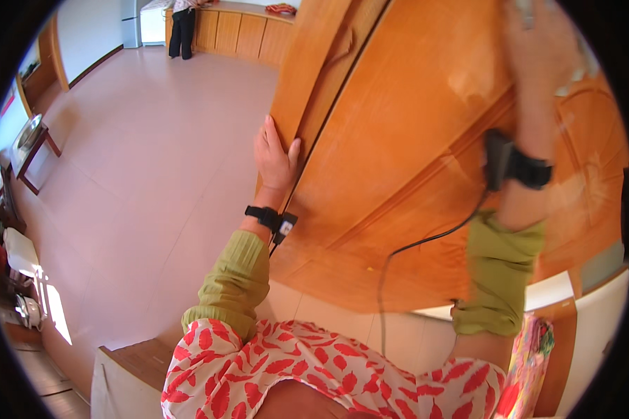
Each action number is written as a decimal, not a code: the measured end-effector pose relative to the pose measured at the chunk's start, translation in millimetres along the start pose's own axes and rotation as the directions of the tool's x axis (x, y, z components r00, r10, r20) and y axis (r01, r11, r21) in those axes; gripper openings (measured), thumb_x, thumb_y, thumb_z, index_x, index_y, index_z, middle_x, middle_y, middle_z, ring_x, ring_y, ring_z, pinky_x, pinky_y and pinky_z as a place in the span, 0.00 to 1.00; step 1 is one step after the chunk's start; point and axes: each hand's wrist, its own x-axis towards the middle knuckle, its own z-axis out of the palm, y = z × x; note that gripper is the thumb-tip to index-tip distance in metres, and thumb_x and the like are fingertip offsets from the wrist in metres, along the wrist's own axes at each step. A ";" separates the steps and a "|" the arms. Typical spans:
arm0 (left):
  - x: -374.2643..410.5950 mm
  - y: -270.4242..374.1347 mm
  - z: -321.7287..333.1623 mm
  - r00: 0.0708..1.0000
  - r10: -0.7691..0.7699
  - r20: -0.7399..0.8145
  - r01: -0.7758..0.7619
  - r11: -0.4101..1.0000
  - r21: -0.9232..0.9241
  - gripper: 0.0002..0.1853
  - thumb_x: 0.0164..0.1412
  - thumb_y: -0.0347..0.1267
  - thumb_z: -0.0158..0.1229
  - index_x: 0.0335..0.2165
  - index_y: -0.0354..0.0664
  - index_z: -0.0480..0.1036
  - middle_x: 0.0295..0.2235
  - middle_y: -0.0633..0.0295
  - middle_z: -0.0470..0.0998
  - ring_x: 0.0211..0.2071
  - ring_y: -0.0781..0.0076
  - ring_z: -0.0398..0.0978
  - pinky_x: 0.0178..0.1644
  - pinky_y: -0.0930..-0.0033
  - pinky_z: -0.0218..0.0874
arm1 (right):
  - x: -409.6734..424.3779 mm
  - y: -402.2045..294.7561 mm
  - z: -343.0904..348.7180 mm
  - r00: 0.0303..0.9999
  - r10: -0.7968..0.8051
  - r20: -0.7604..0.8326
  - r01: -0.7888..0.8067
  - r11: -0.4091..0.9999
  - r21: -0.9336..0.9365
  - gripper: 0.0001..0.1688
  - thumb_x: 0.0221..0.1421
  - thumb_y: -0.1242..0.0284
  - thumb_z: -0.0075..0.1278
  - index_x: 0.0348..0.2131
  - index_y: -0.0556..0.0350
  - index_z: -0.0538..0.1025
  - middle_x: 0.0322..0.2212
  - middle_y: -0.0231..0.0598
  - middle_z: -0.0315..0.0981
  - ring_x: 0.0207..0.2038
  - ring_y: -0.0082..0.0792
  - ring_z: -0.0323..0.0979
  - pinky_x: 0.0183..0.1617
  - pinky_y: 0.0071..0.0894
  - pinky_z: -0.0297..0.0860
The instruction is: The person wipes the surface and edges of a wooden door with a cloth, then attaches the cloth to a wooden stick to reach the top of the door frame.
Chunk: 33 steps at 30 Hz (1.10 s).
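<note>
My left hand grips the narrow edge board of an orange-brown wooden door, thumb and fingers spread over it. A dark gap runs alongside, between this board and the broad door panel. Raised high at the upper right, my right hand is blurred against the panel. Pieces of what looks like a pale cloth show around its fingers and palm; most of it is hidden. Black straps with small devices circle both wrists, and a black cable hangs from the right one. Olive sleeve covers are on both forearms.
Pinkish floor stretches to the left. Far back, a person stands by low wooden cabinets. A metal basin rests on a small stand at the left. A pale-sided piece of furniture stands at lower left; colourful fabric hangs at lower right.
</note>
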 end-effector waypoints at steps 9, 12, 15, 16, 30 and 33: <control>-3.8 -12.4 15.4 0.995 0.074 -0.062 -0.070 0.996 0.057 0.41 0.51 0.32 0.62 0.58 0.28 0.50 0.46 0.39 0.67 0.45 0.42 0.66 0.47 0.55 0.60 | -252.6 -213.0 -89.1 0.758 -0.260 0.598 0.247 0.963 0.106 0.24 0.54 0.71 0.43 0.51 0.54 0.66 0.57 0.46 0.54 0.58 0.46 0.55 0.61 0.40 0.54; -6.1 -16.0 14.4 0.997 0.076 -0.029 -0.074 0.996 0.048 0.42 0.50 0.34 0.63 0.58 0.29 0.50 0.44 0.39 0.67 0.42 0.43 0.66 0.45 0.55 0.61 | -343.4 -259.9 -126.8 0.524 -0.481 0.703 0.694 0.719 -0.025 0.25 0.58 0.70 0.39 0.54 0.56 0.63 0.59 0.45 0.51 0.59 0.43 0.53 0.63 0.37 0.52; -8.0 -29.5 13.7 0.992 0.119 -0.036 -0.115 0.987 0.109 0.45 0.49 0.35 0.64 0.59 0.29 0.49 0.44 0.39 0.67 0.40 0.42 0.66 0.44 0.54 0.60 | -416.7 -291.1 -157.9 0.341 -0.597 0.727 0.917 0.383 -0.115 0.26 0.61 0.68 0.36 0.57 0.58 0.60 0.61 0.45 0.47 0.61 0.40 0.50 0.65 0.34 0.50; -9.3 -24.8 23.6 0.992 0.122 -0.037 -0.118 0.990 0.078 0.45 0.49 0.35 0.64 0.59 0.29 0.48 0.44 0.39 0.67 0.40 0.42 0.66 0.44 0.54 0.60 | -439.9 -287.9 -170.1 0.296 -0.594 0.748 0.937 0.333 -0.107 0.26 0.61 0.68 0.37 0.57 0.58 0.59 0.61 0.45 0.48 0.60 0.40 0.51 0.65 0.36 0.50; -16.8 -38.3 27.7 0.980 0.182 -0.083 -0.170 0.976 0.135 0.43 0.57 0.47 0.53 0.59 0.27 0.47 0.46 0.41 0.66 0.42 0.45 0.66 0.45 0.55 0.61 | -384.0 -123.6 -209.6 0.698 0.371 0.613 -0.495 0.868 0.038 0.22 0.39 0.74 0.54 0.40 0.44 0.77 0.54 0.55 0.58 0.54 0.57 0.60 0.56 0.60 0.56; -14.2 -38.3 23.0 0.980 0.179 -0.089 -0.168 0.979 0.117 0.43 0.57 0.48 0.52 0.59 0.27 0.47 0.45 0.42 0.67 0.41 0.46 0.67 0.44 0.56 0.61 | -352.7 -113.7 -188.1 0.696 0.590 0.408 -0.647 0.763 0.000 0.27 0.42 0.73 0.52 0.46 0.54 0.72 0.56 0.65 0.50 0.57 0.66 0.51 0.58 0.65 0.49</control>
